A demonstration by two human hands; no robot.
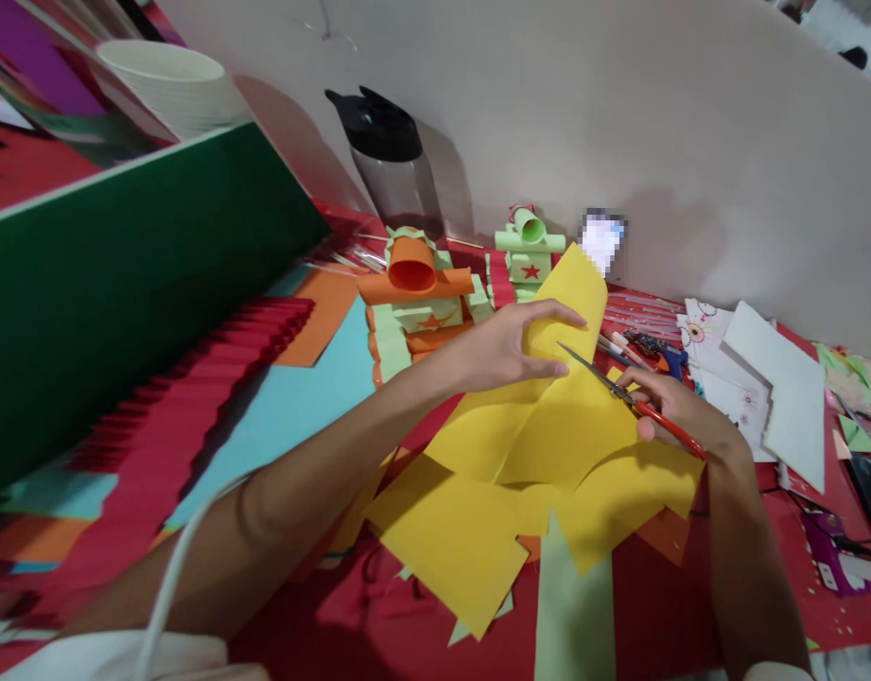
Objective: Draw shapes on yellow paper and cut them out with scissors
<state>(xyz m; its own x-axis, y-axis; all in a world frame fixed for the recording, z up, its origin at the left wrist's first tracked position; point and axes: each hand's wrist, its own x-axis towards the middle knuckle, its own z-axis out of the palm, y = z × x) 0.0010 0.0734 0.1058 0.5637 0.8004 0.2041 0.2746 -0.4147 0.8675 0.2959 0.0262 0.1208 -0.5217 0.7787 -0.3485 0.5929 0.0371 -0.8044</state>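
Note:
A large yellow paper sheet with a crease down it rises toward the wall, its upper end curled. Over its upper part is my left hand, thumb and fingers apart in a C shape; whether the fingertips touch the paper I cannot tell. My right hand grips scissors with red handles. Their blades look closed, and the tip points up and left over the yellow sheet, close to my left thumb. More yellow paper pieces lie below, overlapping a pale green strip.
Behind stand an orange and green paper model and a smaller green one. A black-lidded bottle is by the wall. Pleated red paper and a dark green board fill the left. White cards lie right.

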